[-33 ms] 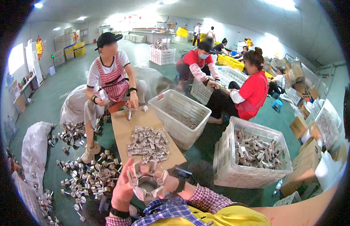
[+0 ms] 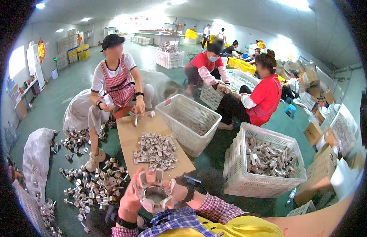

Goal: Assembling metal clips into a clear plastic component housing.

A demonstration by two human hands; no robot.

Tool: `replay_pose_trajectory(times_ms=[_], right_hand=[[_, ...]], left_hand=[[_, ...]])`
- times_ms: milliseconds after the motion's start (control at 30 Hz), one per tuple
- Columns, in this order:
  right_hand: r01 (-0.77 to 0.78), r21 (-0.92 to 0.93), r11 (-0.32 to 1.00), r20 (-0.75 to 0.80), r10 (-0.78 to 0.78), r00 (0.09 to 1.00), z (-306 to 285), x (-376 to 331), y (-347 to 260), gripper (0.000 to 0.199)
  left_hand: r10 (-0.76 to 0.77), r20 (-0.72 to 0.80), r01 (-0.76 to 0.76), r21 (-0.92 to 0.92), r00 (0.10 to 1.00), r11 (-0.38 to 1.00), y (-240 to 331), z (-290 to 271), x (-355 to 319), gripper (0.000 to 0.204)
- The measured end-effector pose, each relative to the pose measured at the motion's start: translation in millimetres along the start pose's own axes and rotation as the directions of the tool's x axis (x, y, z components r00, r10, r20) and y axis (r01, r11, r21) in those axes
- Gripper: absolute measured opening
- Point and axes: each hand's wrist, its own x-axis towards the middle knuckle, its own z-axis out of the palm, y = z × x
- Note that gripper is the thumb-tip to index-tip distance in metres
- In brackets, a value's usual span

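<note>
Low in front of me, both my hands hold a crown-like metal ring (image 2: 156,204) with several flat upright prongs and a round opening. My left hand (image 2: 129,200) grips its left side, fingers curled behind the prongs. Around the right side closes my right hand (image 2: 178,191), its fingers partly hidden. Just beyond lies a brown cardboard sheet (image 2: 126,136) bearing a pile of small silver metal clamps (image 2: 155,150). Left of it, many round-headed metal parts with stems (image 2: 98,183) are heaped on the floor.
A white crate (image 2: 266,187) full of metal pieces stands right; another white crate (image 2: 183,136) stands beyond the cardboard. A co-worker in a checked apron (image 2: 120,81) sits opposite. Two people in red (image 2: 266,98) work farther right. Cardboard boxes (image 2: 315,170) line the right side.
The metal ring has risen slightly and tilted in my hands. My left fingers have drawn in closer to it. The opposite co-worker's head has turned a little.
</note>
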Motion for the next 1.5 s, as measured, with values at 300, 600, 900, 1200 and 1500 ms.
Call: replay_pose_trajectory(times_ms=[300, 600, 900, 1200, 1500], right_hand=[[-0.144, -0.274, 0.951, 0.216, 0.206, 0.954, 16.8, -0.7, -18.6, 0.1], [0.106, -0.348, 0.931, -0.187, -0.18, 0.966, 16.6, -8.2, -26.8, 0.107], [0.034, -0.42, 0.907, -0.247, -0.151, 0.957, 30.0, 11.2, -44.1, 0.119], [-0.095, -0.473, 0.876, -0.291, -0.054, 0.955, 47.4, 18.1, -32.6, 0.118], [-0.187, -0.476, 0.859, -0.363, 0.002, 0.932, 29.6, 3.6, -27.4, 0.11]], left_hand=[[-0.141, 0.164, 0.178, -0.237, 0.976, 0.955, -8.5, 2.4, -28.0, 0.107], [0.077, 0.119, -0.068, -0.083, 0.99, 0.994, -18.5, 13.6, -15.4, 0.075], [0.415, 0.066, -0.372, 0.584, 0.907, 0.722, -16.9, 15.3, -39.6, 0.065], [0.388, 0.008, -0.305, 0.632, 0.922, 0.712, -17.6, 14.6, -39.4, 0.099], [0.291, -0.111, -0.085, 0.805, 0.95, 0.588, -15.6, 14.5, -31.3, 0.093]])
